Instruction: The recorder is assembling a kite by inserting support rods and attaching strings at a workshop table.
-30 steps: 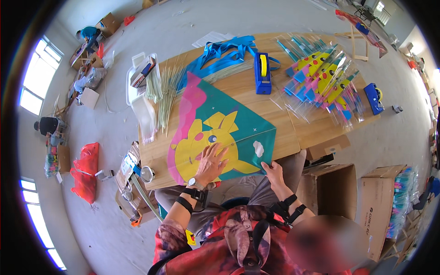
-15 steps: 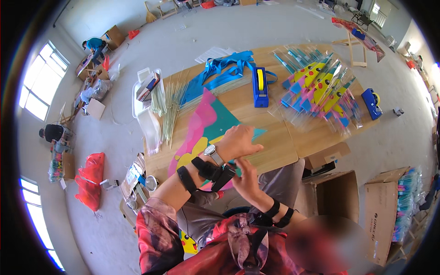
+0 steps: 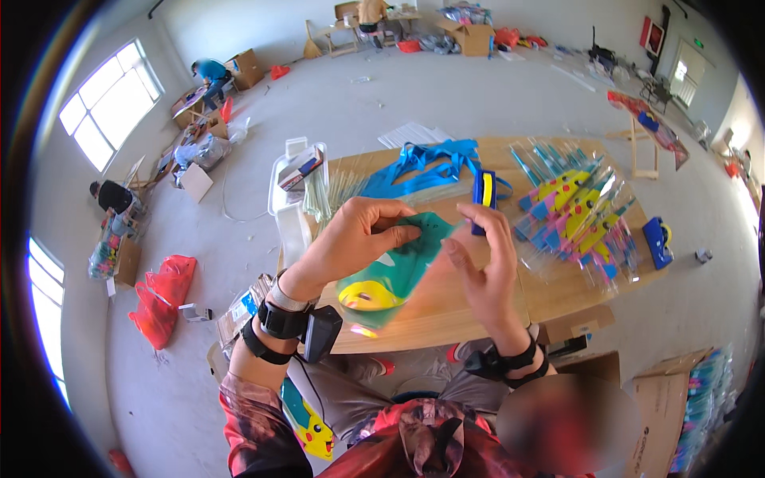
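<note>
We have a thin, flexible green sheet with a yellow patch and a small white patch (image 3: 398, 271) up in the air over the near part of the table; its upper end is gathered in our left hand (image 3: 351, 239), thumb and fingers clamped on it; the lower part hangs down, tilted to the left and slightly blurred; our right hand (image 3: 488, 267) stands just to the right of the sheet, thumb and forefinger apart, and we cannot tell whether it touches the edge.

Beneath is a pale wooden table (image 3: 558, 291); on its far side we see a loose heap of bright blue ribbon (image 3: 390, 185), and right of it a blue tape dispenser with a yellow roll (image 3: 478, 191); farther right lies a pile of clear-wrapped yellow, pink and blue pieces (image 3: 570, 211), with a second blue dispenser (image 3: 657, 243) near the right end; at the far left are a white plastic bin (image 3: 280, 195) and a bunch of thin pale sticks (image 3: 319, 201).

Near us at the left, a green piece with a yellow cartoon face (image 3: 315, 438) sits by our leg; on the floor at left lies a shiny red plastic bag (image 3: 166, 299); at near right, a brown cardboard carton (image 3: 657, 426) carries dark lettering on its side.
</note>
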